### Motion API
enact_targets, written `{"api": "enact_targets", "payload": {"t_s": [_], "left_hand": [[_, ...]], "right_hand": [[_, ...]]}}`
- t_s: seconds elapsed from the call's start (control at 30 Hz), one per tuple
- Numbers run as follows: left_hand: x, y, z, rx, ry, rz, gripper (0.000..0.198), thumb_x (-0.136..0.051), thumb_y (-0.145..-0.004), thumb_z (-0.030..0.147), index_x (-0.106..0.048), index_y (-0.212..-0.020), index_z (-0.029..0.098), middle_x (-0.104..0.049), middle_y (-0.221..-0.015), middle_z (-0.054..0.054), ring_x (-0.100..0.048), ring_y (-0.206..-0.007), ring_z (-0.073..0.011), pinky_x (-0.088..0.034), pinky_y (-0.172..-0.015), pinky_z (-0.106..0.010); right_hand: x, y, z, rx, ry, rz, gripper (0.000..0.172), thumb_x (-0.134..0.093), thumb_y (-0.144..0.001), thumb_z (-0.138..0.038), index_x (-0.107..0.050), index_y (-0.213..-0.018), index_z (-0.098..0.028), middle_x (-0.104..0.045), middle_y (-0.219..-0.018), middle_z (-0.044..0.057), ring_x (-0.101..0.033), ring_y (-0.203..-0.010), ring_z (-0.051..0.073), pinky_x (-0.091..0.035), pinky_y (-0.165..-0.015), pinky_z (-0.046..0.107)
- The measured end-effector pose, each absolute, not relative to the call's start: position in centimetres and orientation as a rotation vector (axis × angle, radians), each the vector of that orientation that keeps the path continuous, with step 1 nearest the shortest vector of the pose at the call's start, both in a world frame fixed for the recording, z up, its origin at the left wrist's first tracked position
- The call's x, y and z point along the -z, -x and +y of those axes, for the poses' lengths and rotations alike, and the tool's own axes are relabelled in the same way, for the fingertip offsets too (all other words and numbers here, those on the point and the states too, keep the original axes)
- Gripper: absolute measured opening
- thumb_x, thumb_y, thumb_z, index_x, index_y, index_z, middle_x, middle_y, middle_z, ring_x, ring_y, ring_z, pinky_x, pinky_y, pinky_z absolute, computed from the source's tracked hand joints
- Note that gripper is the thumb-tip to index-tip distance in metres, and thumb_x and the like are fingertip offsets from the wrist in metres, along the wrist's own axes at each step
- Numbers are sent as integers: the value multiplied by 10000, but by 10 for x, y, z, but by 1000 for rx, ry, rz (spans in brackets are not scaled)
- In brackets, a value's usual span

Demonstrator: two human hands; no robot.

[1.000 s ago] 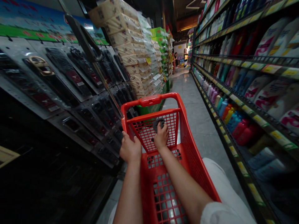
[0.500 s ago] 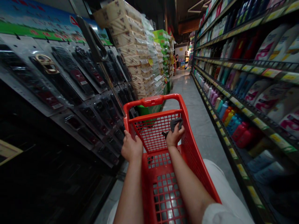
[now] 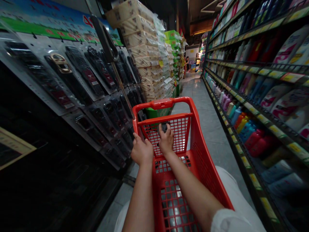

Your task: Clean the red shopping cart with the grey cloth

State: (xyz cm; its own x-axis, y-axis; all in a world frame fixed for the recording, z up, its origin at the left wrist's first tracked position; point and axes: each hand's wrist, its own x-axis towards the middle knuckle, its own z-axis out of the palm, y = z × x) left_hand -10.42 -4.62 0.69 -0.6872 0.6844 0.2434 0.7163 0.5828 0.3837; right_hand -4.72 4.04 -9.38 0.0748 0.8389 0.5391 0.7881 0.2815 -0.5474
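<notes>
A red plastic shopping cart (image 3: 202, 145) with a grid floor stands in front of me. My left hand (image 3: 142, 150) is closed around its left rim, thumb on the inner side. Inside the basket, my right hand (image 3: 166, 141) grips a small dark grey cloth (image 3: 164, 126) against the grid panel (image 3: 181, 132) at the far end. The cloth is bunched up and partly hidden by my fingers.
Packaged belts (image 3: 79, 64) hang on a rack at the left, with a metal pole (image 3: 122, 83) before them. Wrapped packs (image 3: 142, 51) are stacked beyond. Shelves of bottles (image 3: 251, 129) line the right side. A person (image 3: 187, 62) is far down the aisle.
My right hand has moved left with the cloth, from the right side of the grid panel to its left part. My left hand stays on the rim. The view has shifted slightly.
</notes>
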Motion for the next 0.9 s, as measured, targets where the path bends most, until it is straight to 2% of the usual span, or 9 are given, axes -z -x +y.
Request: {"api": "enact_targets", "payload": {"t_s": [0.07, 0.13, 0.3, 0.4, 0.53, 0.63, 0.8, 0.9], "left_hand": [[-6, 105, -46, 712, 1222, -2722, 661, -465, -913, 337, -317, -1511, 99, -612, -1311, -175, -677, -1020, -305, -533, -763, -374], [-6, 106, -46, 709, 1234, -2715, 660, -464, -913, 336, -320, -1509, 95, -613, -1313, -172, -677, -1019, -308, -536, -766, -380], [-6, 108, -46, 699, 1241, -2719, 662, -470, -911, 337, -322, -1510, 98, -622, -1294, -179, -680, -1007, -308, -541, -768, -390], [-8, 107, -46, 711, 1242, -2725, 661, -472, -911, 338, -321, -1512, 107, -618, -1299, -178, -678, -1014, -306, -543, -763, -389], [-10, 103, -47, 710, 1253, -2741, 662, -466, -912, 340, -315, -1515, 111, -614, -1309, -166, -679, -1010, -311, -541, -761, -389], [-11, 102, -47, 709, 1248, -2738, 667, -464, -911, 341, -311, -1515, 103, -620, -1300, -165, -676, -1016, -318, -538, -765, -389], [-9, 104, -47, 705, 1246, -2723, 662, -469, -910, 334, -319, -1508, 93, -627, -1286, -171, -678, -1017, -312, -536, -757, -379], [-9, 105, -47, 714, 1263, -2715, 662, -474, -911, 330, -316, -1510, 97, -622, -1295, -175, -678, -1022, -303, -535, -761, -373]], "right_hand": [[103, 55, 35, -55, 1397, -1927, 614, -464, -854, -67, -549, -1339, -434, -405, -1480, 9, -419, -1135, 255, -435, -907, 405], [114, 51, 35, -33, 1329, -2053, 573, -483, -866, -84, -588, -1290, -455, -450, -1461, -28, -394, -1152, 263, -421, -911, 418], [150, 8, 45, -14, 1400, -1788, 642, -490, -757, 1, -645, -1265, -359, -524, -1369, 32, -401, -1125, 263, -392, -948, 424], [166, -13, 55, 7, 1465, -1352, 639, -441, -714, 1, -673, -1232, -292, -508, -1316, 78, -429, -1116, 255, -393, -969, 420], [167, -5, 63, -38, 1388, -1039, 639, -395, -711, -22, -621, -1275, -219, -460, -1231, 117, -456, -1137, 240, -395, -998, 420], [155, 21, 58, -140, 1294, -1175, 630, -413, -709, -14, -580, -1286, -202, -441, -1227, 121, -447, -1165, 232, -401, -1010, 403], [151, 41, 37, -237, 1180, -1729, 606, -470, -671, 32, -647, -1158, -282, -497, -1273, 65, -434, -1148, 231, -397, -1001, 380], [174, 25, 31, -220, 1338, -1579, 566, -471, -680, 24, -668, -1119, -274, -523, -1252, 66, -443, -1128, 241, -396, -984, 389]]}}
